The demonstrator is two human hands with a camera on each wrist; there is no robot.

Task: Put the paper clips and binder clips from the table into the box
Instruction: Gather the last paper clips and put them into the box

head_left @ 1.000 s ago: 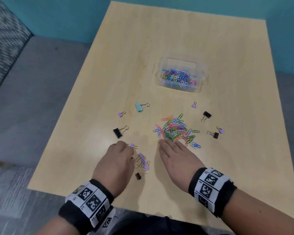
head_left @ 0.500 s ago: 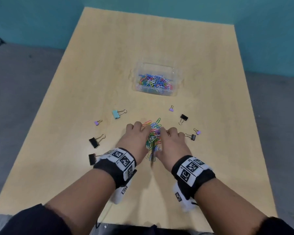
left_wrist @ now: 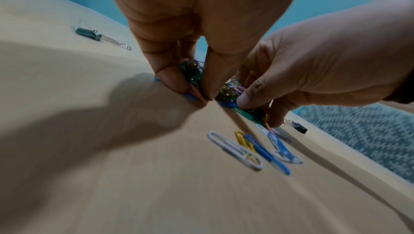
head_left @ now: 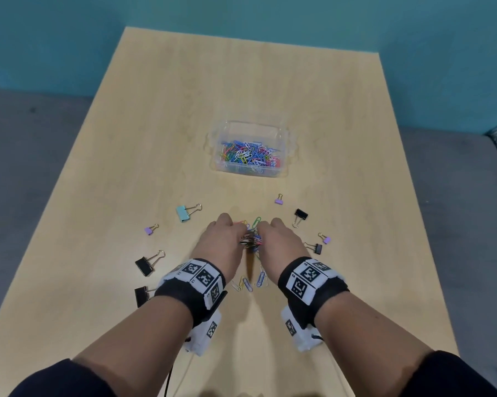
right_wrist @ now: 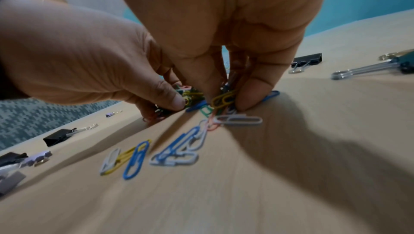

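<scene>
Two hands meet at the middle of the worktop (head_left: 155,138): the left hand (head_left: 223,242) and the right hand (head_left: 279,243) curl their fingers round a bunch of paper clips (head_left: 253,239), squeezing it between them. A few loose clips (head_left: 250,282) lie at 6 o'clock of the bunch. The clear box (head_left: 248,150), partly filled, stands at 12 o'clock. Binder clips, among them a teal binder clip (head_left: 183,213), ring the hands.

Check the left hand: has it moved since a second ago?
Yes. The left hand went from beside the small binder clips near the table's near edge up and rightward, toward the box, onto the paper clip pile.
</scene>
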